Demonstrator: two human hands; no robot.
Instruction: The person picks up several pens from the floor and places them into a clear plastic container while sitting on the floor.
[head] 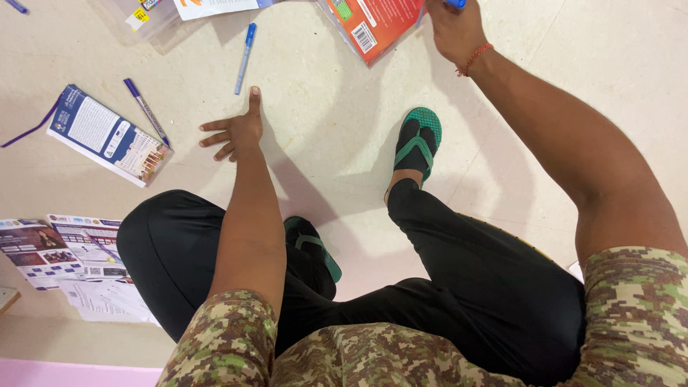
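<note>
My left hand rests flat on the pale floor with its fingers spread, holding nothing. A blue pen lies just beyond its fingertips, and a purple pen lies to its left. My right hand is raised at the top of the view, closed on a blue pen whose end shows above the fingers. It hovers beside an orange booklet on the floor. A red thread band circles that wrist.
A blue-and-white booklet lies at the left, printed leaflets at the lower left, and a clear plastic sleeve at the top. My legs in black trousers and green sandals fill the middle.
</note>
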